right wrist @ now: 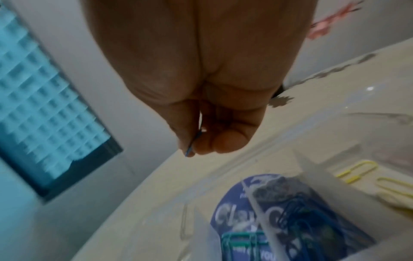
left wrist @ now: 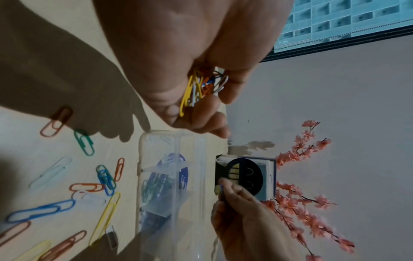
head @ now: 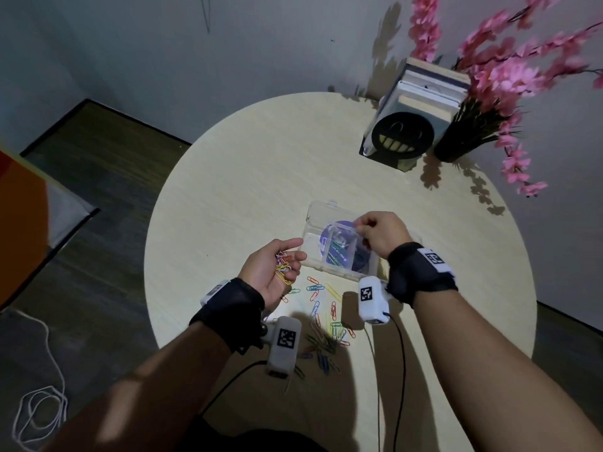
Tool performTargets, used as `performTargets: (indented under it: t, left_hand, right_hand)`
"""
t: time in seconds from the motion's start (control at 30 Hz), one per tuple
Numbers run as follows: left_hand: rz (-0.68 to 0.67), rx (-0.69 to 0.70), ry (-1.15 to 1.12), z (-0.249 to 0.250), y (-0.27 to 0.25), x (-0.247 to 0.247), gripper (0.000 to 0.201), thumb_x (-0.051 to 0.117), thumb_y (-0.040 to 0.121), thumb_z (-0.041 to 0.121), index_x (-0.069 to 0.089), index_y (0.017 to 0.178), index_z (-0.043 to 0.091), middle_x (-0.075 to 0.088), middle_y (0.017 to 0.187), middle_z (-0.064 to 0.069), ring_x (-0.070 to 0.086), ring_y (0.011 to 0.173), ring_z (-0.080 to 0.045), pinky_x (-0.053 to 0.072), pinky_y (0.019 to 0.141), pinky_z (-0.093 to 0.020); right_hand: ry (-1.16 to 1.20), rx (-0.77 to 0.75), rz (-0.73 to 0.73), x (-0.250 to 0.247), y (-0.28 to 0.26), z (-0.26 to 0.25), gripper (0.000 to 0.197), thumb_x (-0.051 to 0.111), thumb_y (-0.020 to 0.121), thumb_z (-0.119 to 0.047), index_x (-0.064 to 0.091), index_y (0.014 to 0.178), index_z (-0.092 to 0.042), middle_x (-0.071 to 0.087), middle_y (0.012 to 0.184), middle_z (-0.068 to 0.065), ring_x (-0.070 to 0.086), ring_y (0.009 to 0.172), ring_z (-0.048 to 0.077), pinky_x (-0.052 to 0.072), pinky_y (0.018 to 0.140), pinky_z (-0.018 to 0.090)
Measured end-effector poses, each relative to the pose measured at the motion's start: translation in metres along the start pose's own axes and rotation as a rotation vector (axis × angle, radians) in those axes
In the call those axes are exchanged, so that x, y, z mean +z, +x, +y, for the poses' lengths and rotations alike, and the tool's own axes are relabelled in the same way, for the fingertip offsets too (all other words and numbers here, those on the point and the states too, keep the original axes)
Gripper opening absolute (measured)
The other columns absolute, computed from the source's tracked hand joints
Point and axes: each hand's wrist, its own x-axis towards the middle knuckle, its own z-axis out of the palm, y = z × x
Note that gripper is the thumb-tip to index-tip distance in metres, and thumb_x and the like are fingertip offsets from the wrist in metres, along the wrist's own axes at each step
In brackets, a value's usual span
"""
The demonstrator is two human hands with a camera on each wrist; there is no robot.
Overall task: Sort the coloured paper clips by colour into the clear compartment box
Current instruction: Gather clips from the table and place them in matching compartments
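The clear compartment box (head: 318, 210) lies open mid-table, over a purple round label; green (right wrist: 240, 237), dark blue (right wrist: 299, 210) and yellow clips (right wrist: 357, 170) sit in separate compartments. My left hand (head: 280, 262), palm up just left of the box, cups a bunch of mixed clips (left wrist: 196, 86). My right hand (head: 375, 233) hovers over the box and pinches a blue clip (right wrist: 192, 146) between thumb and fingertips. Several loose coloured clips (head: 326, 308) are scattered on the table in front of the box.
A round pale wooden table (head: 244, 177) carries a black book holder with a smiley face (head: 403, 135) and a dark vase of pink flowers (head: 456, 138) at the back right. Cables run from the wrist cameras off the front edge.
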Motion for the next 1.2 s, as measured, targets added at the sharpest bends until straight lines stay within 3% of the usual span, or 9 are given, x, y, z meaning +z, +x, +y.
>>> performTargets:
  t: [0.07, 0.23, 0.37, 0.53, 0.67, 0.87, 1.0, 1.13, 1.2]
  left_hand:
    - [-0.044, -0.021, -0.014, 0.0, -0.001, 0.007, 0.027, 0.041, 0.094, 0.016, 0.061, 0.104, 0.001, 0.062, 0.073, -0.012, 0.051, 0.047, -0.012, 0.036, 0.038, -0.017]
    - [-0.145, -0.09, -0.112, -0.007, -0.007, 0.023, 0.034, 0.036, 0.097, 0.02, 0.06, 0.093, -0.003, 0.068, 0.071, -0.016, 0.065, 0.054, -0.022, 0.053, 0.049, -0.022]
    - [-0.177, -0.091, -0.126, -0.013, -0.014, 0.028, 0.039, 0.035, 0.098, 0.022, 0.061, 0.093, -0.006, 0.069, 0.079, -0.021, 0.07, 0.065, -0.03, 0.058, 0.059, -0.031]
    - [-0.174, -0.078, -0.144, -0.008, -0.02, 0.024, 0.039, 0.033, 0.098, 0.023, 0.059, 0.098, -0.006, 0.07, 0.082, -0.022, 0.071, 0.07, -0.032, 0.06, 0.061, -0.035]
    - [-0.138, -0.06, -0.145, -0.004, -0.022, 0.021, 0.038, 0.033, 0.098, 0.023, 0.059, 0.099, -0.005, 0.071, 0.082, -0.021, 0.072, 0.07, -0.031, 0.059, 0.063, -0.036]
    - [-0.173, -0.065, -0.127, -0.01, -0.033, 0.021, 0.038, 0.033, 0.098, 0.022, 0.059, 0.103, -0.005, 0.071, 0.089, -0.022, 0.072, 0.078, -0.034, 0.057, 0.073, -0.041]
    - [-0.217, -0.072, -0.158, -0.016, -0.038, 0.024, 0.039, 0.031, 0.097, 0.022, 0.06, 0.105, -0.004, 0.069, 0.1, -0.025, 0.07, 0.09, -0.038, 0.052, 0.082, -0.052]
    - [-0.247, -0.096, -0.161, -0.026, -0.047, 0.03, 0.041, 0.029, 0.098, 0.024, 0.057, 0.11, -0.004, 0.069, 0.09, -0.024, 0.07, 0.072, -0.031, 0.059, 0.058, -0.034]
    - [-0.248, -0.092, -0.119, -0.03, -0.05, 0.031, 0.041, 0.029, 0.097, 0.024, 0.059, 0.108, -0.002, 0.071, 0.09, -0.021, 0.071, 0.071, -0.027, 0.057, 0.061, -0.03]
  right_hand:
    - [0.074, 0.044, 0.066, -0.011, -0.009, 0.012, 0.014, 0.059, 0.086, -0.001, 0.066, 0.08, -0.011, 0.058, 0.068, 0.003, 0.05, 0.056, 0.016, 0.044, 0.053, 0.018]
    - [0.072, 0.156, 0.09, -0.001, -0.024, 0.037, 0.025, 0.067, 0.077, -0.002, 0.062, 0.06, -0.019, 0.06, 0.062, -0.001, 0.054, 0.066, 0.021, 0.045, 0.066, 0.028]
    - [0.012, 0.165, 0.126, 0.01, -0.031, 0.037, 0.016, 0.065, 0.079, -0.006, 0.066, 0.067, -0.016, 0.067, 0.071, 0.007, 0.062, 0.071, 0.025, 0.05, 0.066, 0.028]
    - [-0.16, 0.135, -0.069, 0.016, -0.066, 0.032, 0.011, 0.064, 0.086, -0.009, 0.059, 0.077, -0.011, 0.055, 0.062, -0.007, 0.051, 0.054, 0.006, 0.033, 0.037, 0.009]
    - [-0.403, 0.086, -0.033, 0.03, -0.076, 0.038, 0.018, 0.054, 0.082, -0.004, 0.066, 0.09, -0.013, 0.064, 0.086, 0.008, 0.062, 0.08, 0.028, 0.05, 0.066, 0.026]
    - [-0.297, 0.026, 0.09, 0.036, -0.096, 0.044, 0.028, 0.056, 0.09, -0.016, 0.063, 0.117, -0.019, 0.06, 0.119, 0.006, 0.06, 0.105, 0.026, 0.045, 0.085, 0.029]
    - [-0.047, -0.252, 0.286, 0.019, -0.123, 0.015, 0.017, 0.063, 0.086, -0.02, 0.069, 0.101, -0.014, 0.065, 0.102, 0.003, 0.058, 0.095, 0.017, 0.04, 0.081, 0.024]
    - [-0.099, -0.357, 0.069, 0.021, -0.151, -0.02, 0.02, 0.07, 0.079, -0.024, 0.07, 0.098, -0.02, 0.065, 0.095, -0.002, 0.059, 0.087, 0.013, 0.047, 0.078, 0.028]
    - [-0.178, -0.315, -0.005, 0.027, -0.157, -0.028, 0.021, 0.07, 0.078, -0.025, 0.068, 0.098, -0.018, 0.064, 0.096, 0.001, 0.059, 0.088, 0.018, 0.047, 0.074, 0.03]
